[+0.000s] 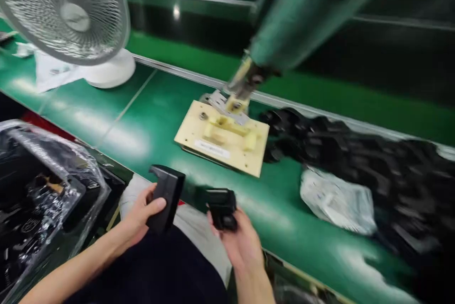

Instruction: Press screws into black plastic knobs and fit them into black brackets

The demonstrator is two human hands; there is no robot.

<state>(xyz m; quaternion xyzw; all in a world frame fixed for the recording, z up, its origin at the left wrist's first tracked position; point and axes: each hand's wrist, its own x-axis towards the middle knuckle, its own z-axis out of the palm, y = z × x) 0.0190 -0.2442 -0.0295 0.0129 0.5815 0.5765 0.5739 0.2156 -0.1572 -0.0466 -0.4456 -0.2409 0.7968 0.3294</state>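
Observation:
My left hand [149, 207] grips a flat black plastic housing [167, 197], held upright with the thumb across its face. A smaller, blocky black plastic part [222, 207] sits in my right hand [241, 237], fingers wrapped round its lower end. The two parts are apart, both near the front edge of the green bench [138, 138]. Beyond them lies a cream fixture plate [216, 136] with raised blocks and a white label. Above its back edge is the metal tip [241, 86] of a green machine arm [302, 20].
A grey fan [74, 15] stands at the back left. Many black parts [337, 152] are heaped on the right, with a clear plastic bag [337, 200] before them. At lower left is a plastic-lined bin [35, 209] of black parts.

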